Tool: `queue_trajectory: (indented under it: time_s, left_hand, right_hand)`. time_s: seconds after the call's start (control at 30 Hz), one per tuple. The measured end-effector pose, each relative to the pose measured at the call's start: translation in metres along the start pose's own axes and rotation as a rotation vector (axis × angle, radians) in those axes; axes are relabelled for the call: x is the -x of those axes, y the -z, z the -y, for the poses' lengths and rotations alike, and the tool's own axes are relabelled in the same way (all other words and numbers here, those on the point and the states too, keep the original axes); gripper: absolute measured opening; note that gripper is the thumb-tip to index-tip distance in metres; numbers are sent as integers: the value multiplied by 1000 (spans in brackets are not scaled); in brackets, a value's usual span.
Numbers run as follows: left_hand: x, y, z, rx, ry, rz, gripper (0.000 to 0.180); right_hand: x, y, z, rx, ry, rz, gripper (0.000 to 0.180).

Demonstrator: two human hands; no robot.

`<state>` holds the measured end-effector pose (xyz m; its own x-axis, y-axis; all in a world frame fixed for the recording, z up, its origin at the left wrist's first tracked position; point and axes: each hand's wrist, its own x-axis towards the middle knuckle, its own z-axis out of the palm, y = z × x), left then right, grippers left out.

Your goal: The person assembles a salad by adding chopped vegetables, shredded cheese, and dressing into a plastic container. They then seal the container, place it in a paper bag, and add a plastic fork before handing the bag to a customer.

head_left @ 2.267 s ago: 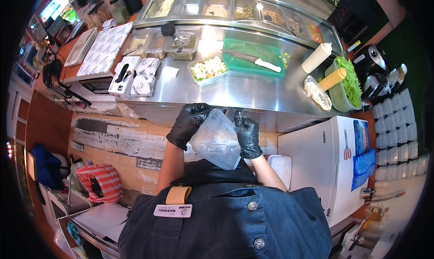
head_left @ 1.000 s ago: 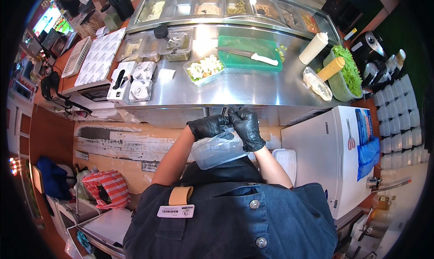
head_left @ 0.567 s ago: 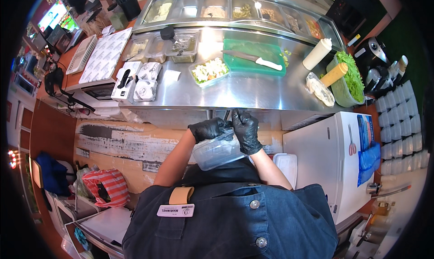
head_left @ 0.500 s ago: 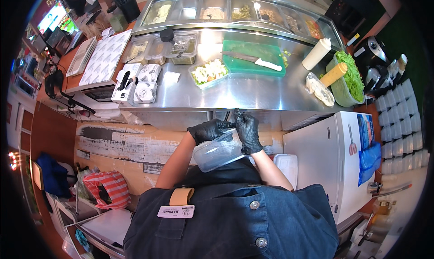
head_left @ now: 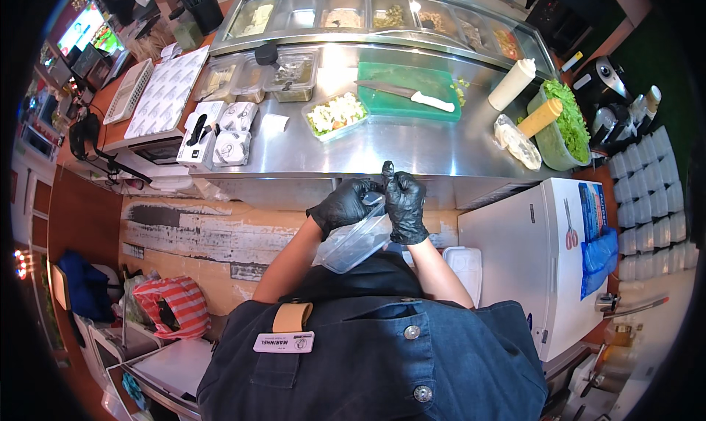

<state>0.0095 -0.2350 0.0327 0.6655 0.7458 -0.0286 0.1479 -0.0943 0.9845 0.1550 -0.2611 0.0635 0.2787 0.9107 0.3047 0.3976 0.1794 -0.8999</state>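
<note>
Stainless steel is stretching across the prep counter (head_left: pixel 412 152), with a stack of patterned sheets (head_left: pixel 165 90) lying at its far left, a clear tray of chopped salad (head_left: pixel 335 115) sitting near the middle, a green cutting board (head_left: pixel 412 101) with a knife (head_left: pixel 404 92) beside it, and a white squeeze bottle (head_left: pixel 512 84) and a bowl of lettuce (head_left: pixel 562 123) standing toward the right. Below the counter's edge, the left hand (head_left: pixel 344 205), black-gloved, is closing around the upper rim of a clear plastic container (head_left: pixel 355 241), which is hanging tilted in front of the person's chest. The right hand (head_left: pixel 405 206), also gloved, is curling against the container's other side, its fingertips (head_left: pixel 388 172) pinching upward at something small that is too fine to make out. The step looks like handling or adjusting the empty tub; next it likely needs a steady grip and setting it level. The container is looking transparent, thin-walled, rectangular and empty.
</note>
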Motion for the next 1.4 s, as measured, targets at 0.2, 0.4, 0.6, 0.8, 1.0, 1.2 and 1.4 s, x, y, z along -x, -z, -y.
queue_trajectory:
  time_s: [0.2, 0.4, 0.6, 0.8, 1.0, 1.2, 1.4]
  left_hand:
    - [1, -5, -7, 98, -40, -69, 29]
    - [8, 2, -14, 137, -12, -234, 24]
    - [9, 0, -10, 128, -25, -253, 21]
    - [10, 1, -9, 180, 24, -283, 19]
    - [15, 3, -7, 299, 14, -345, 15]
    - [8, -5, 0, 551, 93, -401, 13]
    - [3, -5, 22, 539, 75, -403, 16]
  right_hand:
    - [1, -1, -16, 47, -10, -59, 51]
    - [8, -1, -31, 58, -58, -22, 54]
    - [12, -4, -37, 108, 101, -154, 48]
    - [12, 1, -34, 50, 80, -115, 51]
    - [19, 3, -39, 61, 46, -161, 49]
    - [20, -3, -51, -80, 184, -317, 40]
    - [20, 0, -54, 36, 186, -315, 37]
